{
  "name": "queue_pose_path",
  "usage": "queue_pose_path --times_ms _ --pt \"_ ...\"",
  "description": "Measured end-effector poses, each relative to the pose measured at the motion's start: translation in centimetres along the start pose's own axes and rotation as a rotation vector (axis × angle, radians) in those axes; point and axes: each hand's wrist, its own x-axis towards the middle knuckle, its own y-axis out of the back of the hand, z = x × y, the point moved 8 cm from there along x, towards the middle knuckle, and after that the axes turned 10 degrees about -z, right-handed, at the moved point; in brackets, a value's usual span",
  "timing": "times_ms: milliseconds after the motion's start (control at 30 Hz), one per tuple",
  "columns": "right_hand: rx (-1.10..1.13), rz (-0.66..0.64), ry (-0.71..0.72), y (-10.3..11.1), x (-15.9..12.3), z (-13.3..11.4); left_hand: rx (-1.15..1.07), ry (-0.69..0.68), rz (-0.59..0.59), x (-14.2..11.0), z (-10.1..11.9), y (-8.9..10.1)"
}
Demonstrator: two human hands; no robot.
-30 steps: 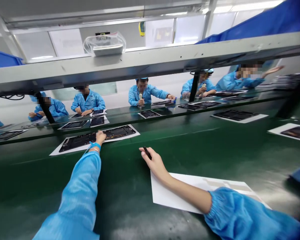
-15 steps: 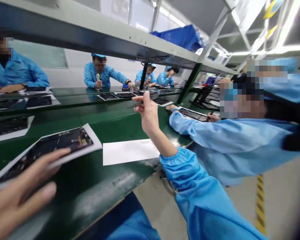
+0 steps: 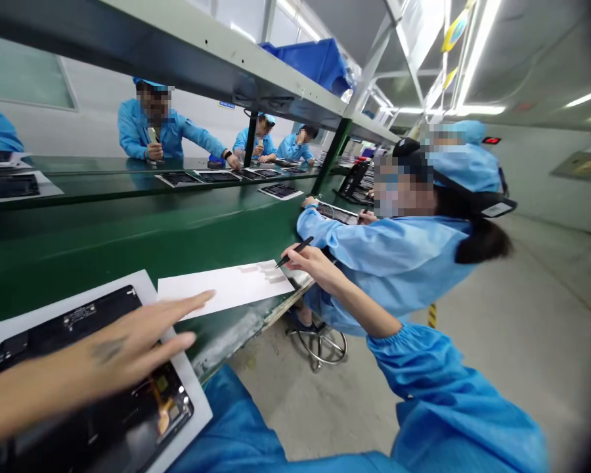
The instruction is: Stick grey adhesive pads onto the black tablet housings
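at left, an opened black device (image 3: 93, 424) lies on a white backing (image 3: 197, 387) on the desk (image 3: 113, 246), under the left hand (image 3: 128, 341), spread with nothing seen in it; whether it touches, i cannot tell. rightward, a white sheet (image 3: 231, 287) carries grey strips (image 3: 270, 272) near its right end, where black tweezers (image 3: 296, 250) point, pinched by the right hand (image 3: 318, 263). the step looks like picking up a strip; next seems to call for a gentle grip and clean peel.

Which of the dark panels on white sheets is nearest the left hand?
The large panel at lower left, partly hidden by the left hand, with an orange strip near its right end. The other panels lie farther off.
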Motion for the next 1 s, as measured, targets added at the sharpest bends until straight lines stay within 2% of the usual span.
queue_pose_path --times_ms 67,133,200,267,333,433,633,833,1000 --pt "-0.008 -0.069 -0.055 0.1 -0.1 1.0 0.041 -0.208 -0.103 6.7 0.9 0.1" --pt "-0.037 -0.107 -0.071 0.2 0.0 1.6 0.035 -0.303 -0.179 12.3 1.7 -0.6" --pt "-0.068 -0.129 -0.069 0.3 0.2 1.8 -0.005 -0.359 -0.245 16.0 2.7 -2.1" --pt "-0.086 -0.147 -0.073 0.3 0.4 1.9 -0.043 -0.375 -0.3 17.9 3.3 -3.9" --pt "-0.096 -0.161 -0.087 0.4 0.6 2.0 -0.06 -0.369 -0.323 18.5 3.4 -5.2" --pt "-0.108 -0.177 -0.107 0.4 0.9 2.0 -0.057 -0.369 -0.315 18.5 3.2 -5.8" --pt "-0.106 -0.218 -0.148 -0.2 1.3 1.6 -0.093 -0.312 -0.312 18.7 2.7 -5.6" --pt "-0.092 -0.213 -0.196 0.0 1.5 1.7 -0.134 -0.362 -0.236 18.8 2.9 -5.6" --pt "-0.128 -0.206 -0.181 -0.4 1.5 1.7 -0.097 -0.39 -0.18 18.8 2.5 -5.6"
